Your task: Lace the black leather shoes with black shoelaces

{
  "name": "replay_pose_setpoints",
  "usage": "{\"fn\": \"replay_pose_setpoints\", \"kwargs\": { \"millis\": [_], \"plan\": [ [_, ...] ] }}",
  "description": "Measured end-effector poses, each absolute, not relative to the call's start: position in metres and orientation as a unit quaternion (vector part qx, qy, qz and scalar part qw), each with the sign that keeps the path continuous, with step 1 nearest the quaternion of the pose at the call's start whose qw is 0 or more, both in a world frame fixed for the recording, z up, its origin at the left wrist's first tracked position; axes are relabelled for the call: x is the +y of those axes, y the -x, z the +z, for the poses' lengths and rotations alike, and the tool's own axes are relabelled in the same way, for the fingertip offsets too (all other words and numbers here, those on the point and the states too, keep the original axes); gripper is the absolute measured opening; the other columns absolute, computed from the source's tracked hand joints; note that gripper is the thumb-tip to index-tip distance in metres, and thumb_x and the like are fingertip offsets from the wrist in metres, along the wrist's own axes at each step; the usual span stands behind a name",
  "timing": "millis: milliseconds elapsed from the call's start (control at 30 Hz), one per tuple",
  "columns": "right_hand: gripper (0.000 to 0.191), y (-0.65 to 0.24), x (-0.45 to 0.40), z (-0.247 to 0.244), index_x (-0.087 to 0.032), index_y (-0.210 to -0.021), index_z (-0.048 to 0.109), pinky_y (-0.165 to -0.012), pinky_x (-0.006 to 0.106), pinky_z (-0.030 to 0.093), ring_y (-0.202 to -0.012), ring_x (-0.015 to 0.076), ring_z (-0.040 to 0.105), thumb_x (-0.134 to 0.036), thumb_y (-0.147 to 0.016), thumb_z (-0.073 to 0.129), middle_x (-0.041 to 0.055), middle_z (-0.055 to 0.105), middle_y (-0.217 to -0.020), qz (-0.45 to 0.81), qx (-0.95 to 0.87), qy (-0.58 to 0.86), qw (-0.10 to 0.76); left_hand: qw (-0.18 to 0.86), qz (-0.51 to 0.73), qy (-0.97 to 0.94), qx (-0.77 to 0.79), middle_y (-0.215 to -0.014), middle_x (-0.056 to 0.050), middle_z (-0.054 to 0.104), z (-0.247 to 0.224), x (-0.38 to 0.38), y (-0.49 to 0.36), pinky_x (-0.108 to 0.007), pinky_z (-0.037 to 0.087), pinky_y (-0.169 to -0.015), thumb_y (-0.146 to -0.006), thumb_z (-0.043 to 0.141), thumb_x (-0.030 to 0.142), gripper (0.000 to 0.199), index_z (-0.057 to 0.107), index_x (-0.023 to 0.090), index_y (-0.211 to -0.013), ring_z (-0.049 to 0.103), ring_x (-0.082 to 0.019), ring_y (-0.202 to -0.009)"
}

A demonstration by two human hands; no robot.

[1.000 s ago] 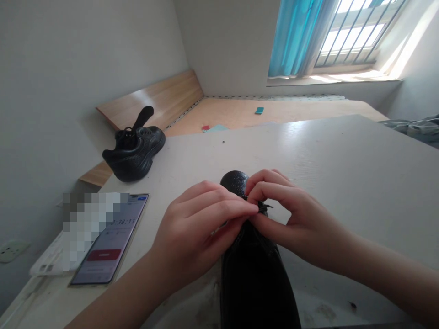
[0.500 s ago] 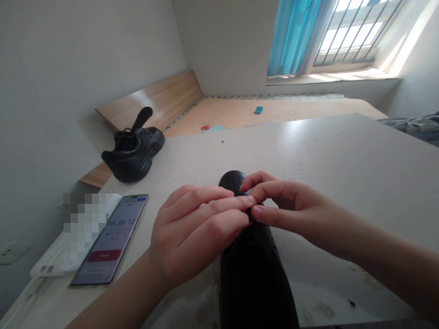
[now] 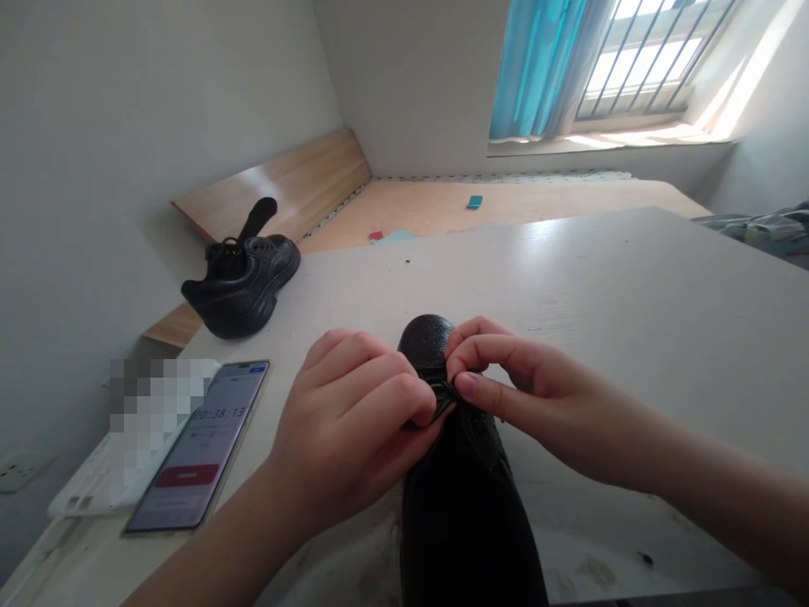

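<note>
Hands point(image 3: 360, 405) pinching lace point(image 3: 446, 393), black shoe point(image 3: 468, 497) beneath

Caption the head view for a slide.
Left grip and right grip at the laces of a black shoe, second shoe farther left.

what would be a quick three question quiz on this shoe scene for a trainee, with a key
1. True or false: the left hand and the right hand are both at the shoelace of the near black leather shoe.

2. Where is the far black leather shoe?
A) on the windowsill
B) beyond the smartphone
C) underneath the near black leather shoe

3. Fill in the blank: below the digits on the smartphone screen is a ____ button.

Key: 1. True; 2. B; 3. red
</note>
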State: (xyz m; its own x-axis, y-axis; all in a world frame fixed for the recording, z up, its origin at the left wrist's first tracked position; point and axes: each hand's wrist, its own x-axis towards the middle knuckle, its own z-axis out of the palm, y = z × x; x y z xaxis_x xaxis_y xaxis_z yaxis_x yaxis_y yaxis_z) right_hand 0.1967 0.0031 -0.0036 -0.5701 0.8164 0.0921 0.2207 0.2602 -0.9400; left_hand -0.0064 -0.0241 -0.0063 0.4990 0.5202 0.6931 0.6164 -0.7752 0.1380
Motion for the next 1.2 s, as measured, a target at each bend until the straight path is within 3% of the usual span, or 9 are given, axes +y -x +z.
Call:
{"fn": "replay_pose_setpoints", "kwargs": {
  "millis": [133,300,467,600,833,1033,1200],
  "plan": [
    [0.017,-0.195,-0.001,-0.005,-0.022,-0.083,0.055,-0.090,0.031,0.039,-0.099,0.0158,0.049,-0.030,-0.097,0.048,0.0010,0.052,-0.098,0.453,-0.757,0.364,0.298,0.002,-0.376,0.852,-0.364,-0.072,0.004,0.064,-0.006,-0.025,0.006,-0.030,0.042,-0.072,-0.084,0.070,0.017,0.019,0.053,0.021,-0.076,0.057,-0.013,-0.074],
    [0.016,-0.197,-0.005,-0.005,-0.023,-0.085,0.054,-0.090,0.031,0.040,-0.102,0.0164,0.049,-0.029,-0.098,0.046,0.0017,0.052,-0.101,0.437,-0.770,0.358,0.296,-0.060,-0.381,0.840,-0.381,-0.066,0.001,0.056,-0.004,-0.026,0.007,-0.033,0.037,-0.063,-0.089,0.060,0.043,0.028,0.054,0.020,-0.075,0.048,-0.016,-0.066],
    [0.015,-0.195,-0.005,-0.005,-0.023,-0.085,0.054,-0.088,0.032,0.041,-0.100,0.0172,0.049,-0.029,-0.098,0.047,0.0021,0.052,-0.100,0.446,-0.765,0.351,0.305,-0.141,-0.350,0.829,-0.413,-0.069,0.002,0.054,-0.001,-0.026,0.004,-0.030,0.039,-0.064,-0.087,0.059,0.019,0.016,0.055,0.018,-0.072,0.048,-0.014,-0.069],
    [0.017,-0.196,-0.001,-0.006,-0.023,-0.084,0.054,-0.087,0.033,0.041,-0.096,0.0173,0.049,-0.031,-0.097,0.048,0.0017,0.052,-0.097,0.447,-0.761,0.360,0.302,-0.190,-0.366,0.816,-0.404,-0.067,0.003,0.050,0.001,-0.027,0.000,-0.026,0.040,-0.064,-0.083,0.057,0.010,0.017,0.052,0.018,-0.069,0.048,-0.011,-0.067],
    [0.023,-0.207,0.010,-0.006,-0.023,-0.083,0.050,-0.092,0.036,0.037,-0.100,0.0195,0.047,-0.034,-0.101,0.040,0.0033,0.052,-0.098,0.363,-0.793,0.401,0.279,-0.243,-0.361,0.782,-0.447,-0.056,0.005,0.041,0.003,-0.025,0.005,-0.024,0.034,-0.051,-0.075,0.049,0.010,0.024,0.038,0.019,-0.056,0.042,-0.009,-0.056],
    [0.029,-0.211,0.018,0.000,-0.022,-0.080,0.058,-0.090,0.035,0.040,-0.095,0.0199,0.051,-0.046,-0.094,0.053,0.0037,0.056,-0.098,0.424,-0.767,0.394,0.277,-0.188,-0.398,0.778,-0.448,-0.061,0.004,0.052,0.002,-0.023,0.005,-0.025,0.040,-0.058,-0.079,0.055,0.011,0.015,0.058,0.018,-0.065,0.049,-0.011,-0.061],
    [0.035,-0.209,0.016,0.000,-0.020,-0.080,0.062,-0.084,0.033,0.044,-0.095,0.0200,0.055,-0.051,-0.094,0.054,0.0041,0.058,-0.100,0.526,-0.720,0.368,0.264,-0.275,-0.411,0.741,-0.454,-0.061,0.004,0.053,0.000,-0.023,0.002,-0.022,0.042,-0.055,-0.077,0.057,0.011,0.012,0.062,0.019,-0.070,0.050,-0.010,-0.058]
  ]
}}
